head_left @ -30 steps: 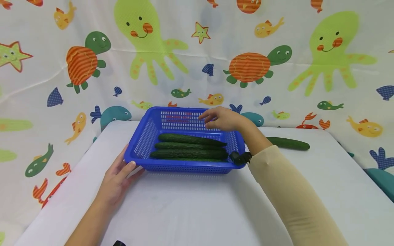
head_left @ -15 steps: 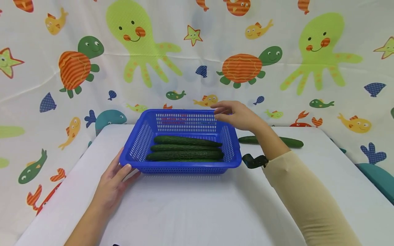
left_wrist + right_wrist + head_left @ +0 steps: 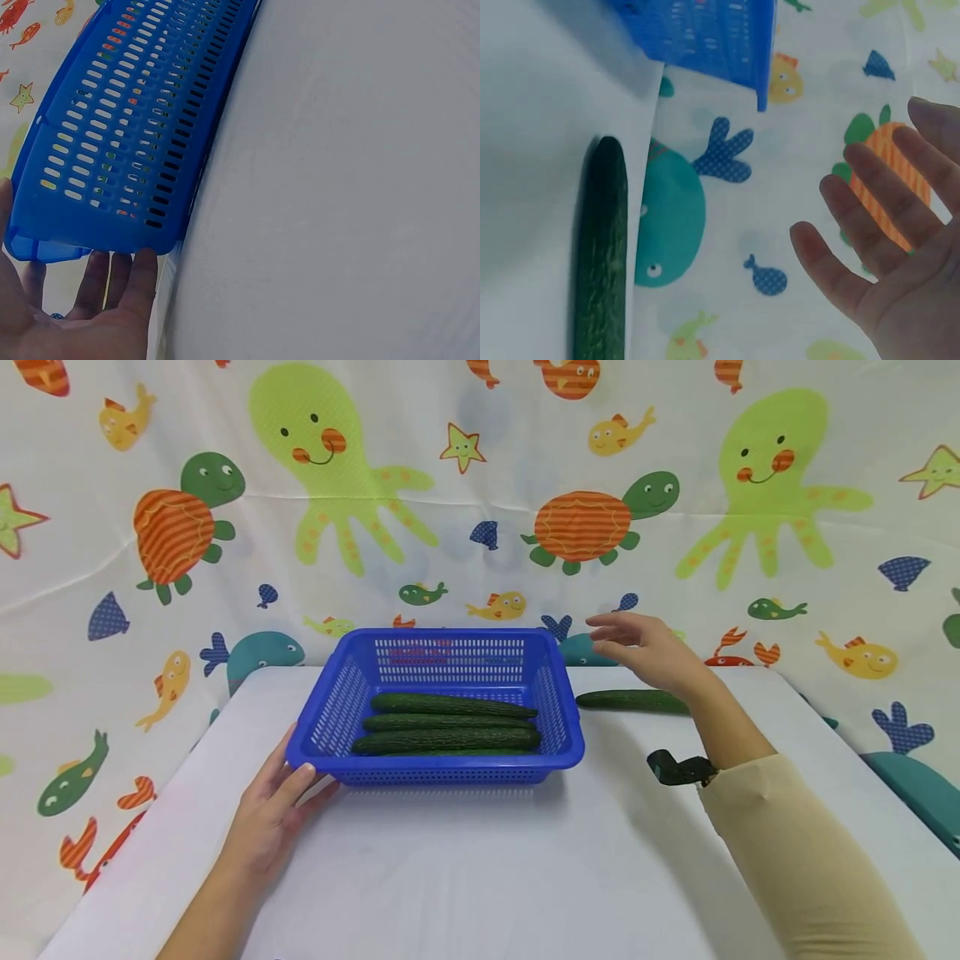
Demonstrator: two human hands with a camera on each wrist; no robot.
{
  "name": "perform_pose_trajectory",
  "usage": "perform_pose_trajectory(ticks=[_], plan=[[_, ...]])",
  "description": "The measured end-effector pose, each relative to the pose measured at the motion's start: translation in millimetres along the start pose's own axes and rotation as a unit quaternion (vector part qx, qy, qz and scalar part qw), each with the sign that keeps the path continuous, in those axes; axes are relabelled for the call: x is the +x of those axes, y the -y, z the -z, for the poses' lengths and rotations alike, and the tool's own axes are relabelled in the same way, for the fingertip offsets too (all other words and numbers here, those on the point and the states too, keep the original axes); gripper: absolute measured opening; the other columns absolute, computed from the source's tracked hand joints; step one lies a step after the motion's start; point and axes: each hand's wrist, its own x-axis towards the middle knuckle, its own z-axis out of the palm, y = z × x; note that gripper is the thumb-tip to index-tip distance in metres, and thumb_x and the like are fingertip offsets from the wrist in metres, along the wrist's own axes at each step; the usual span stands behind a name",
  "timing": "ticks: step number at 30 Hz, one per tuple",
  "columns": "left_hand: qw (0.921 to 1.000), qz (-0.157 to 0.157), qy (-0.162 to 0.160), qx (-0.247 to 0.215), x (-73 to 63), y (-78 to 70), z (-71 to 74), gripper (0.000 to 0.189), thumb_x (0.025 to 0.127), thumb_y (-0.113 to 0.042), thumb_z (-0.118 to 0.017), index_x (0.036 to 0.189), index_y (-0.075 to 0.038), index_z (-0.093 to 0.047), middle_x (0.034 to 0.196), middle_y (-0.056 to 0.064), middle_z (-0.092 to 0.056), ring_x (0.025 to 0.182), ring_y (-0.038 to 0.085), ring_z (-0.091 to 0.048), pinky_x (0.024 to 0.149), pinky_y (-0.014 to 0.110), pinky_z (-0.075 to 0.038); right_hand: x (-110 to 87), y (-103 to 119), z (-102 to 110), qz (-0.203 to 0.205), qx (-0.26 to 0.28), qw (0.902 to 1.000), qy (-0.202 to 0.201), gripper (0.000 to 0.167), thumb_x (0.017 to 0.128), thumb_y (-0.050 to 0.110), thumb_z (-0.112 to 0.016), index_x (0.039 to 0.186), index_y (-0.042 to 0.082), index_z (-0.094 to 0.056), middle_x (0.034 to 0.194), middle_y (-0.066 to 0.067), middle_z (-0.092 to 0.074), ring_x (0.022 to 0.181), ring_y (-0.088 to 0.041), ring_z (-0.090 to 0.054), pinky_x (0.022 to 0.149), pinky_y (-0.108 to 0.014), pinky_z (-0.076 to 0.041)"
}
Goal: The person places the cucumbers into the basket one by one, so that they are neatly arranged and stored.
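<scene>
A blue plastic basket (image 3: 450, 775) with slotted walls stands on the white table, several dark green cucumbers (image 3: 450, 741) lying side by side in it. My left hand (image 3: 266, 822) holds the basket by its near left corner, thumb at the rim; the left wrist view shows the fingertips (image 3: 142, 262) against the basket's end. Raised in the air right of the basket, my right hand (image 3: 656, 652) holds nothing, and its fingers (image 3: 870, 176) are spread in the right wrist view. One loose cucumber (image 3: 630, 700) lies on the table below it, partly hidden by the right forearm.
A white cloth with printed sea animals (image 3: 585, 527) hangs behind the table's far edge. The white tabletop (image 3: 465, 868) spreads out in front of the basket. A black device (image 3: 678, 768) is strapped to my right wrist.
My right hand has moved from above the basket to the right, over the loose cucumber. The left hand has stayed at the basket's corner. The whole view has shifted slightly.
</scene>
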Motion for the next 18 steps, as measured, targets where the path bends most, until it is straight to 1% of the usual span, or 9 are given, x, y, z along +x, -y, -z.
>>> perform_pose_trajectory(ticks=[6,10,14,18], plan=[[1.0,-0.004,-0.002,-0.007,-1.4,0.9,1.5,0.062,0.111,-0.015,-0.045,0.167,-0.027,-0.02,0.155,-0.005,-0.044,0.126,0.003,-0.062,0.097,0.025,-0.057,-12.0,-13,8,-0.022,0.017,0.9996,0.0,0.05,0.105,0.032,-0.06,0.152,0.016,-0.051,0.147,-0.018,-0.059,0.137,-0.039,-0.054,0.11,-0.067,-0.044],[0.9999,-0.008,-0.002,-0.008,-3.1,0.3,2.4,0.062,0.111,-0.014,-0.045,0.167,-0.026,-0.021,0.154,-0.007,-0.046,0.126,0.004,-0.063,0.097,0.026,-0.057,-16.8,-20,11,-0.035,0.012,0.9993,-0.001,0.051,0.105,0.031,-0.06,0.153,0.016,-0.049,0.15,-0.019,-0.056,0.139,-0.04,-0.052,0.11,-0.067,-0.043],[1.0,-0.005,-0.004,-0.002,-3.2,-0.2,2.4,0.061,0.111,-0.015,-0.045,0.167,-0.027,-0.021,0.157,-0.003,-0.042,0.126,0.004,-0.062,0.098,0.025,-0.057,-24.3,-33,12,-0.044,0.008,0.999,-0.003,0.054,0.105,0.034,-0.06,0.154,0.014,-0.048,0.151,-0.019,-0.055,0.141,-0.041,-0.05,0.11,-0.066,-0.044],[1.0,-0.001,0.001,0.002,-1.3,0.1,1.7,0.062,0.111,-0.016,-0.046,0.167,-0.028,-0.021,0.159,-0.001,-0.039,0.128,0.004,-0.061,0.099,0.025,-0.057,-33.7,-50,10,-0.065,0.014,0.9978,-0.006,0.057,0.104,0.036,-0.062,0.154,0.013,-0.048,0.152,-0.02,-0.054,0.142,-0.042,-0.048,0.11,-0.065,-0.044]])
